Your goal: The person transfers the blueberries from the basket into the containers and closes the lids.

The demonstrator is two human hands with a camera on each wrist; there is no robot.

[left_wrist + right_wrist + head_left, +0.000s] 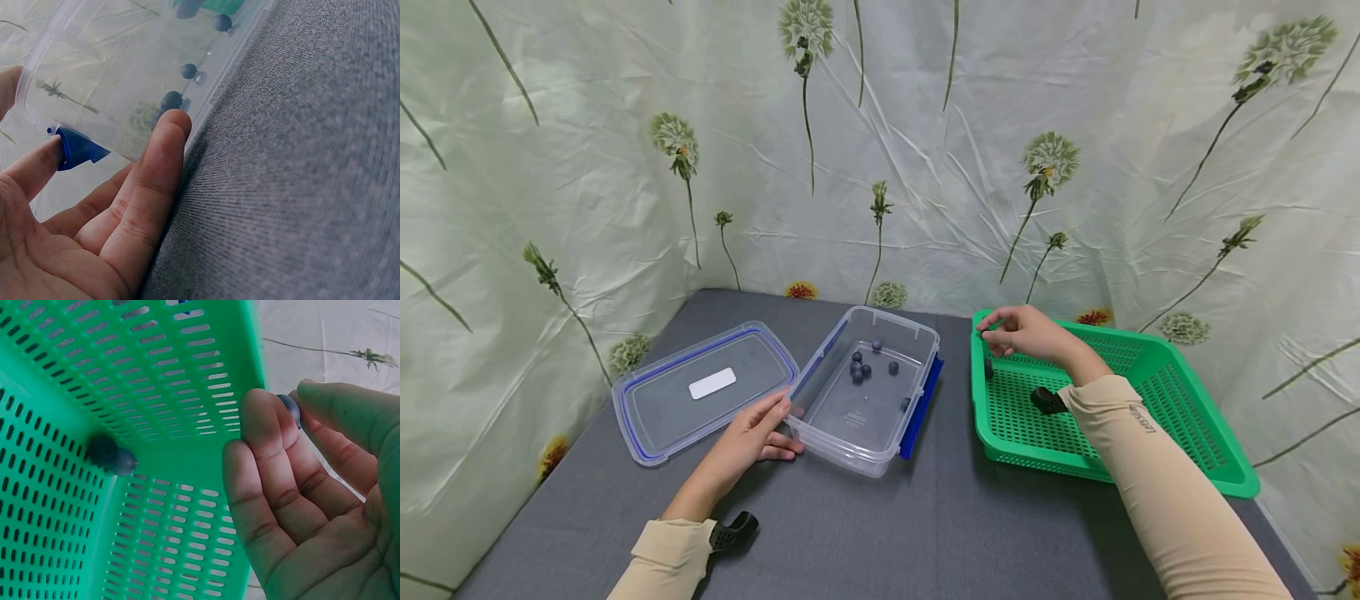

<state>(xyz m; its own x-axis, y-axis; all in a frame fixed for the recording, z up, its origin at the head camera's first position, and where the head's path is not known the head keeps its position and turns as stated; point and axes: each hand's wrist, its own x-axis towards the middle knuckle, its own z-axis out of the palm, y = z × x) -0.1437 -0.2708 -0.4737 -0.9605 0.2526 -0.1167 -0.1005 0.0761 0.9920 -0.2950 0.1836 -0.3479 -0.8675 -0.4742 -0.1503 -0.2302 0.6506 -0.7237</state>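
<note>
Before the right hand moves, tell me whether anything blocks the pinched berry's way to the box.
Over the top, nothing visible blocks the berry. Lower down, the left rim of the basket and the blue flap on the box stand between. The lid lies aside, left of the box.

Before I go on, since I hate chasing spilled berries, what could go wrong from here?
The dark berry pinched in the fingers of the right hand could slip and roll away, being small and round. The loose berries in the clear container might spill if the left hand at its corner tips it, as the lid lies off to one side.
</note>
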